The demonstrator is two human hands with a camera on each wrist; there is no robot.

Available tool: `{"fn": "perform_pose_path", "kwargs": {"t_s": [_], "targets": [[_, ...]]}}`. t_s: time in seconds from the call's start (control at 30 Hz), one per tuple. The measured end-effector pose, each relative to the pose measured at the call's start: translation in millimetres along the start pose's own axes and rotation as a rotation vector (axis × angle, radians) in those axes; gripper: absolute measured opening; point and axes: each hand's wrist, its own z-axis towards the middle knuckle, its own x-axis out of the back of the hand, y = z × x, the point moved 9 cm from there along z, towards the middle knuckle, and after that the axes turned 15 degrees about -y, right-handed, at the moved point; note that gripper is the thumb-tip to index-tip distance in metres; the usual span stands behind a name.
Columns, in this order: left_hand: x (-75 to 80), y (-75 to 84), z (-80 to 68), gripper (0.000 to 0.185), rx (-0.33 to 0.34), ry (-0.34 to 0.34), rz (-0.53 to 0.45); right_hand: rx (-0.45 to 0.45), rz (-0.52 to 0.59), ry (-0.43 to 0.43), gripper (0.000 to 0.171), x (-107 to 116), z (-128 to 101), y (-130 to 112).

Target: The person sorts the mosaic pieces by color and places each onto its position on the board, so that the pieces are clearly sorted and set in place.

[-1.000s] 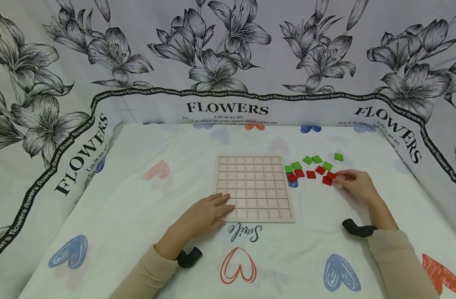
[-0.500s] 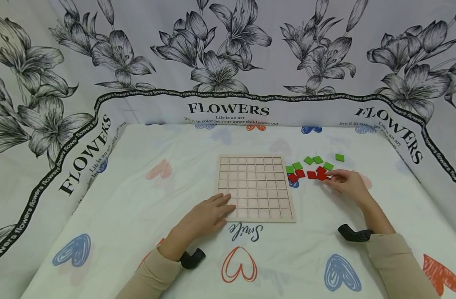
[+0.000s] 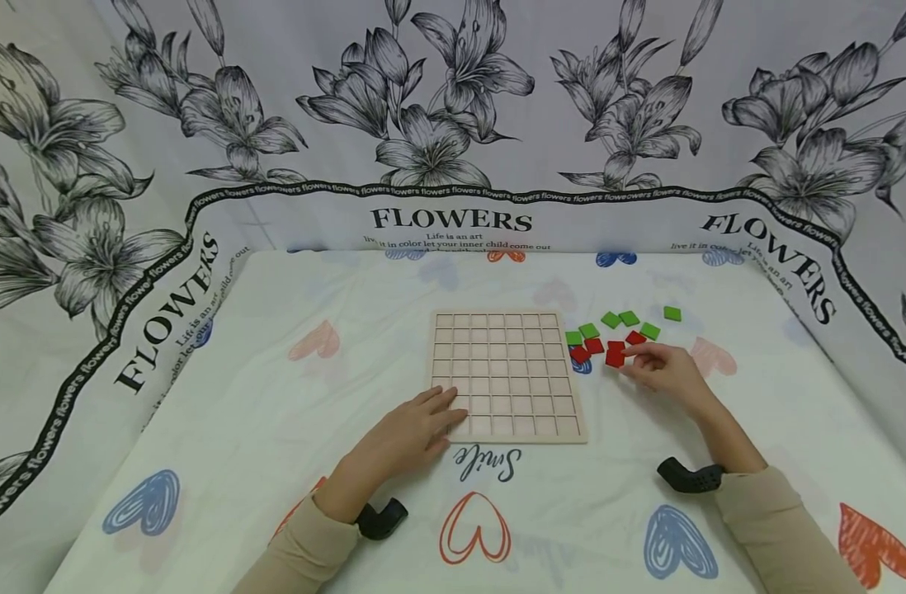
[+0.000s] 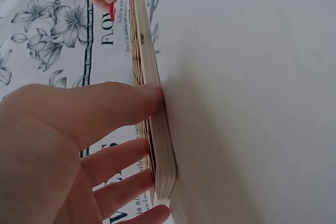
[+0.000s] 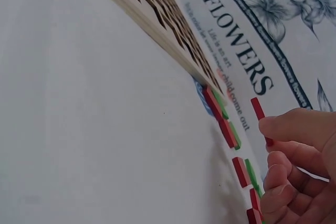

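A pale wooden grid board (image 3: 504, 375) lies flat on the table, its square cells bare. My left hand (image 3: 412, 427) rests on the board's near left corner with fingers straight; the left wrist view shows the fingers (image 4: 123, 106) laid over the board's edge (image 4: 155, 124). To the right of the board my right hand (image 3: 664, 369) pinches a red square tile (image 3: 615, 358) between thumb and fingers and holds it just above the cloth, seen edge-on as a red tile (image 5: 261, 116) in the right wrist view. Other red tiles (image 3: 593, 346) and green tiles (image 3: 611, 319) lie loose beside the board.
A white cloth with coloured hearts (image 3: 474, 530) and the word "Smile" covers the table. A flower-print cloth (image 3: 453, 124) printed "FLOWERS" hangs behind and at both sides. A single green tile (image 3: 672, 313) lies farthest right.
My right hand has picked up a red tile from the right end of the pile and carried it left toward the board. The left hand has stayed on the board.
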Motion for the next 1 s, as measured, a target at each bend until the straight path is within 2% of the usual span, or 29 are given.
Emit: {"fn": "perform_pose_path", "kwargs": {"t_s": [0.2, 0.67, 1.0], "targets": [[0.7, -1.0, 0.2, 0.041, 0.007, -0.004, -0.008, 0.015, -0.014, -0.006, 0.038, -9, 4, -12], [-5.8, -2.5, -0.7, 0.040, 0.022, -0.016, -0.038, 0.142, 0.001, -0.023, 0.033, -29, 13, -42], [-5.5, -2.4, -0.5, 0.040, 0.027, -0.012, -0.036, 0.140, -0.007, -0.024, 0.035, -33, 20, -59]]}}
